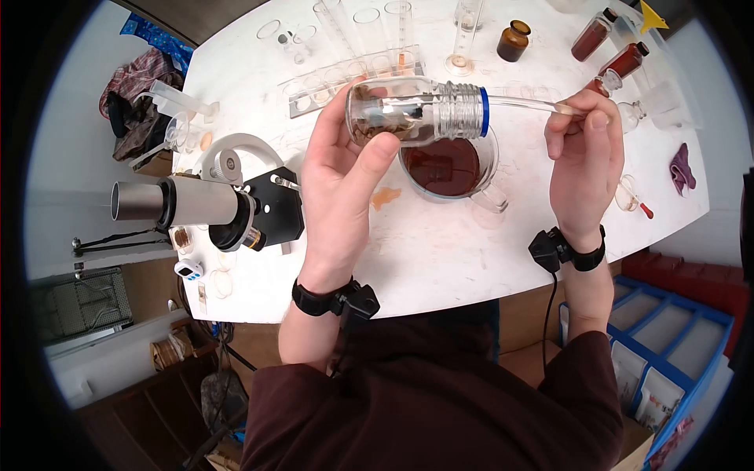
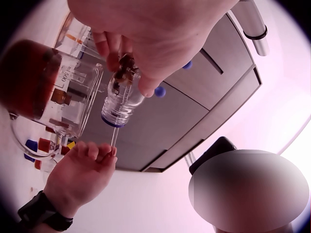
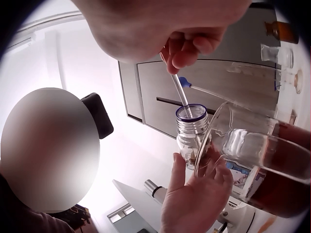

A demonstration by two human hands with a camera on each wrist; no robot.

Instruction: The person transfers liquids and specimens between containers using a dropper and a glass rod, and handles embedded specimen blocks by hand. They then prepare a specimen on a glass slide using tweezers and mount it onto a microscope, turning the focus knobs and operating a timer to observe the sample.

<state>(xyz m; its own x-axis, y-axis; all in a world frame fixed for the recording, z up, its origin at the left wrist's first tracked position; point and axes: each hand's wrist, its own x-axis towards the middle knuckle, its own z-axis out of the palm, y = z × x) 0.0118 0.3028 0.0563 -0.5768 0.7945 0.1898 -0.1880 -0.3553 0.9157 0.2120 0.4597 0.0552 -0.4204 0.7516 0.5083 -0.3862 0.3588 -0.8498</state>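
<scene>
A clear glass bottle [image 1: 420, 110] with a blue ring at its threaded mouth lies nearly sideways in my left hand [image 1: 342, 184], fingers behind it and thumb along its near side. Brown, leaf-like bits show inside the bottle in the left wrist view. My right hand [image 1: 585, 161] pinches the outer end of a thin glass rod [image 1: 526, 104]. In the right wrist view the rod [image 3: 181, 90] runs down through the open bottle mouth [image 3: 191, 112]. Below the bottle, a glass measuring jug [image 1: 493, 196] with dark red liquid stands on the white table.
A microscope [image 1: 204, 202] stands on the left. Behind are a test tube rack [image 1: 302, 104], a glass cylinder [image 1: 460, 63] and an amber bottle [image 1: 514, 41]. Dark red bottles [image 1: 594, 35] stand at back right. A red-bulbed dropper [image 1: 646, 210] and purple cloth [image 1: 682, 169] lie at right.
</scene>
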